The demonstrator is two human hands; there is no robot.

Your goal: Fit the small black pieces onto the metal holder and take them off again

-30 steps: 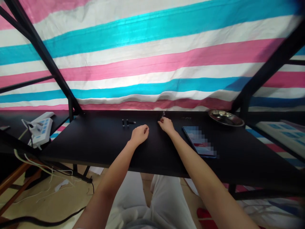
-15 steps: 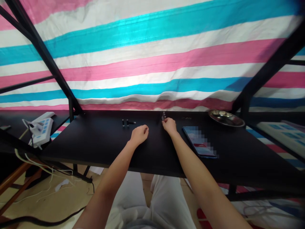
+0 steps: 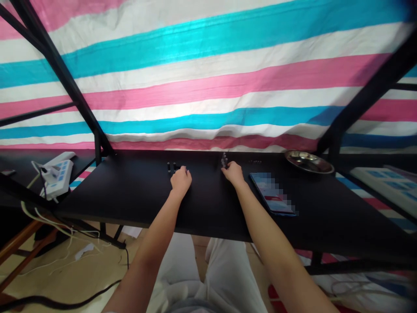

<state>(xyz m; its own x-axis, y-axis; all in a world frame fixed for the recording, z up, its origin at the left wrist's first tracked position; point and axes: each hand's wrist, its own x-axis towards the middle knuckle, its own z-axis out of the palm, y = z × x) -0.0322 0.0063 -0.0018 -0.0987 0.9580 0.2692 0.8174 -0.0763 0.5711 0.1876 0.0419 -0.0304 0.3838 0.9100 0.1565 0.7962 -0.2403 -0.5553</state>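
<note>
Overall, reading the clock from the middle of the black table (image 3: pixel 130 191), we record one container: a round metal dish (image 3: pixel 309 161) at two o'clock, its polished inside catching the light. At twelve o'clock we find the cluster of small greyish pieces (image 3: pixel 224 160), upright. The right hand (image 3: pixel 233 172) is beside it, fingers bent; we cannot tell whether they grip a piece. The left hand (image 3: pixel 181 179), at ten o'clock, is loosely curled over a spot near two small dark cylinders (image 3: pixel 171 167); its grasp is hidden from us. We note tiny pieces (image 3: pixel 255 162) at one o'clock and a phone-like device (image 3: pixel 273 193) at three. Tabletop separates the hands and runs to the near edge at six; the far edge meets a striped sheet (image 3: pixel 208 87).
</note>
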